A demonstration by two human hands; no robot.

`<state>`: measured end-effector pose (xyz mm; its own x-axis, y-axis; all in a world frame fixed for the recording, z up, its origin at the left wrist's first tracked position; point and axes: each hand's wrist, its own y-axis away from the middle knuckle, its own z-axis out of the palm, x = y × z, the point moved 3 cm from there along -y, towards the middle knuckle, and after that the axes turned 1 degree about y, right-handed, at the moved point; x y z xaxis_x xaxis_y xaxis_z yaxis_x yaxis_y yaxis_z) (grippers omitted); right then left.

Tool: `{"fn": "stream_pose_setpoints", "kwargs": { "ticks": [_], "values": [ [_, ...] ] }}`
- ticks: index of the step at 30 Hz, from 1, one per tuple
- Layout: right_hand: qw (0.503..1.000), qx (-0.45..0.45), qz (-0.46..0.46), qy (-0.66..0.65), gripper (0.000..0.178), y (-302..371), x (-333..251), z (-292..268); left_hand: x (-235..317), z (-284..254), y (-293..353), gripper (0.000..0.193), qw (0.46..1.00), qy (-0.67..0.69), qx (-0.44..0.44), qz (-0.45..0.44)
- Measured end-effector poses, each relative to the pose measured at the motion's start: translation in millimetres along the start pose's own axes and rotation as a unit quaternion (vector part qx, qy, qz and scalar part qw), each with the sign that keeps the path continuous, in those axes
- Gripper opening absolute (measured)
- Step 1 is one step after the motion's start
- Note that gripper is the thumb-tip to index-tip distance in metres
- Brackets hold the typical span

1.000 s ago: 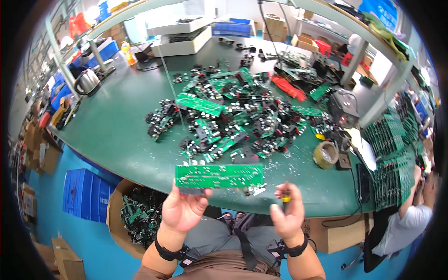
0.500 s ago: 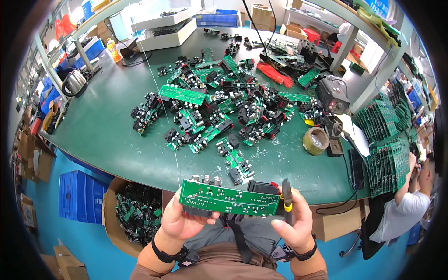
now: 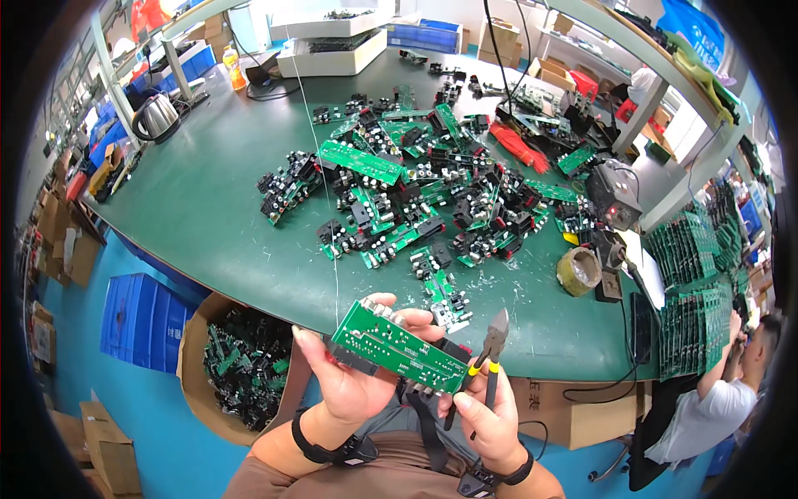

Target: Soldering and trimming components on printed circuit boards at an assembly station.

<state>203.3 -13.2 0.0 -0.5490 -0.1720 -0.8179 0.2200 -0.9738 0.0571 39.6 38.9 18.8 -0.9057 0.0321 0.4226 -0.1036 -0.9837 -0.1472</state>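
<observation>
A green circuit board with silver and black components along its edges is held over the table's near edge. My left hand is closed round its left part, thumb near the end and fingers behind. My right hand grips the handles of side cutters with black and yellow grips, jaws pointing up and away from me. The cutters' jaws are just right of the board's right end. Whether my right fingers also touch the board is hidden. Beyond lies a single loose board.
A large heap of boards covers the middle of the green table. At right are a tape roll, a soldering iron stand and racked boards. A carton of boards stands lower left. A co-worker sits at right.
The board has tilted, its right end dropping. My right hand has moved left and down, and the cutters now show their jaws and both handles. The view has shifted slightly.
</observation>
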Motion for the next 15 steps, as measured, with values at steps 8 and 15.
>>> {"fn": "stream_pose_setpoints", "kwargs": {
  "ticks": [8,15],
  "values": [
    [0.996,-0.069,0.056,0.021,0.045,10.2,13.3,12.1,-0.2,-1.7,1.7,0.104,0.991,-0.069,-0.049,0.102],
    [0.796,-0.111,-0.246,0.541,0.06,3.6,-36.2,11.1,24.7,-4.4,1.6,0.081,0.994,0.048,0.032,-0.095]
  ]
}}
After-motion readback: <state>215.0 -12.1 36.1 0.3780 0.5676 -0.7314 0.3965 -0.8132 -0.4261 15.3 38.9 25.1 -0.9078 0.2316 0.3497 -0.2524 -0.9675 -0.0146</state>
